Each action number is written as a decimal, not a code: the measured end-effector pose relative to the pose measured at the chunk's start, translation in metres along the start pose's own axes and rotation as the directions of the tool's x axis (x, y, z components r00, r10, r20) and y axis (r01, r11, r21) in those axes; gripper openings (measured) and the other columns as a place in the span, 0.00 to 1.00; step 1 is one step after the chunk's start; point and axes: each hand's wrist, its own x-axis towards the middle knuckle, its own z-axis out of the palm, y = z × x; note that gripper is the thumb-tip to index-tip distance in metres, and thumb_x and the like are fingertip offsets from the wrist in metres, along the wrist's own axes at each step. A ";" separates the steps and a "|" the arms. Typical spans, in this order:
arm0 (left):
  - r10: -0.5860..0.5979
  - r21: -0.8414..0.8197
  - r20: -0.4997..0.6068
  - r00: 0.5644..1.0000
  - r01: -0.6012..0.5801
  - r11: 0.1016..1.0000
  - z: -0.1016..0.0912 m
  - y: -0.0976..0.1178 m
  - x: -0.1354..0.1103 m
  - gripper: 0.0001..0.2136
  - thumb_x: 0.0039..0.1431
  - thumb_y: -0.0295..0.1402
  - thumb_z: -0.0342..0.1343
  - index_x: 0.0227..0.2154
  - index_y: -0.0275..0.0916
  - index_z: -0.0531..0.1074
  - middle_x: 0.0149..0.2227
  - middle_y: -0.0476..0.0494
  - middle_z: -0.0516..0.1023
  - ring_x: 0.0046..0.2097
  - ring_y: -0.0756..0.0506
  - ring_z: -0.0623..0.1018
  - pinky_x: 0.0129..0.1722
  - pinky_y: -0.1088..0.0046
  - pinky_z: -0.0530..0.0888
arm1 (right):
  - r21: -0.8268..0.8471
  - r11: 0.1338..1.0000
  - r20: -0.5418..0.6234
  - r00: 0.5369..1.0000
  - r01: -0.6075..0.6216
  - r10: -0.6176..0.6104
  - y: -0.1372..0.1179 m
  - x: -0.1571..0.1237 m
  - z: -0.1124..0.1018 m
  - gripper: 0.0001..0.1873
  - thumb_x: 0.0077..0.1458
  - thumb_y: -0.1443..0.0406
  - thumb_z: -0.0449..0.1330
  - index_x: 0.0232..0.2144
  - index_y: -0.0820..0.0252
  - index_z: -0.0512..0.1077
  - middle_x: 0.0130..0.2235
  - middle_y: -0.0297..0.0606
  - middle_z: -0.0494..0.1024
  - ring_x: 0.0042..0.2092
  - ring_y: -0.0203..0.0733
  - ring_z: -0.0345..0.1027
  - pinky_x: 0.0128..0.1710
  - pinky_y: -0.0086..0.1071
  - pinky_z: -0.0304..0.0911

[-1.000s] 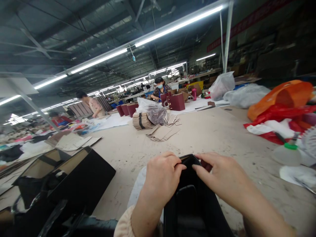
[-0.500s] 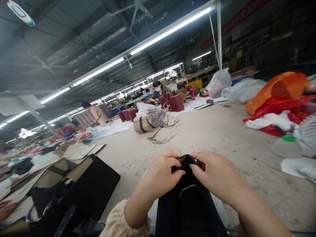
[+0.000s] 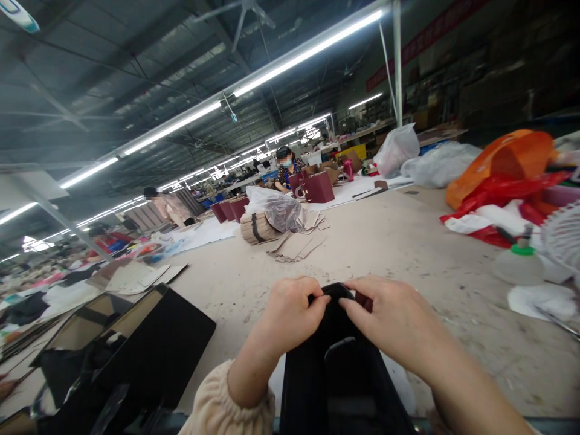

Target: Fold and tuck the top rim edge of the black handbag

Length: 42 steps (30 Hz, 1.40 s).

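Observation:
A black bag or box-like case (image 3: 299, 393) stands upright before me at the table's near edge, its top open toward me. My left hand (image 3: 296, 308) pinches the left part of its far rim between thumb and fingers. On the right part of that rim, my right hand (image 3: 385, 311) grips with the thumb inside and the fingers over the outside. Both hands are close together at the far corner. Inside the case a dark rounded flap (image 3: 342, 356) shows; the lower interior is too dark to make out.
Black open boxes (image 3: 172, 338) stand at the left. Cardboard pieces (image 3: 296, 244) and a bundled stack (image 3: 258, 228) lie ahead. Orange and red bags (image 3: 498, 169), a green-capped bottle (image 3: 519, 263) and a white fan (image 3: 568, 241) are at the right. Maroon bags (image 3: 319, 187) and a co-worker (image 3: 287, 166) are farther off.
The pale lining at the far rim is now covered by black material. My left fingers have closed more tightly on the edge. The view has shifted slightly.

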 end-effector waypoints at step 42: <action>-0.027 0.008 -0.016 1.000 0.027 1.000 0.010 0.011 0.007 0.05 0.51 0.31 0.55 0.21 0.39 0.70 0.21 0.52 0.72 0.24 0.52 0.67 0.27 0.75 0.58 | -0.144 0.989 -0.035 0.999 -0.012 0.007 0.012 0.008 -0.002 0.13 0.54 0.63 0.54 0.35 0.46 0.78 0.37 0.28 0.81 0.38 0.41 0.74 0.35 0.33 0.61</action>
